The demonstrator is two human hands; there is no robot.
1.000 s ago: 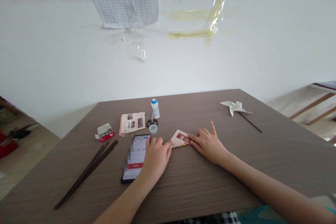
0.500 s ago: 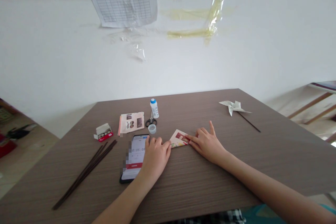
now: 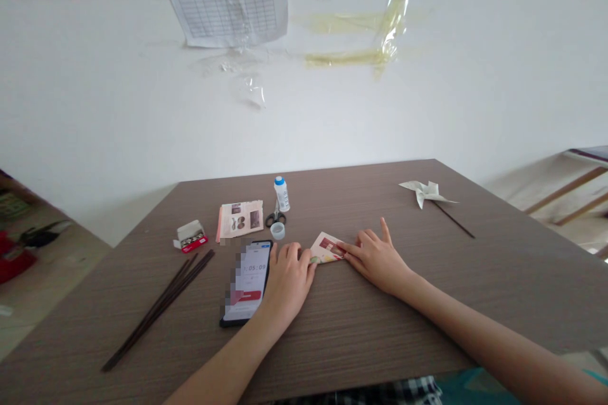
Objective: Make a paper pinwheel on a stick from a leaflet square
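Observation:
A piece of printed paper folded into a triangle (image 3: pixel 327 247) lies on the table between my two hands. My left hand (image 3: pixel 291 281) has its fingers curled down, with thumb and forefinger pinching the paper's left corner; it rests beside the phone (image 3: pixel 247 281). From the other side, my right hand (image 3: pixel 377 259) presses the right corner with thumb and forefinger together, while its little finger sticks up. The fingertips cover both corners of the paper.
Behind my left hand are a small clear cap (image 3: pixel 278 231), black-handled scissors (image 3: pixel 275 219), a blue-capped white bottle (image 3: pixel 282 194) and printed paper sheets (image 3: pixel 240 220). Further left lie a red-and-white box (image 3: pixel 191 237) and brown sticks (image 3: pixel 159 310). A paper pinwheel (image 3: pixel 427 193) lies at the back right.
The view has shifted slightly. Both hands stay at the folded paper, with the left fingers changed only a little at its corner. The phone's timer has advanced.

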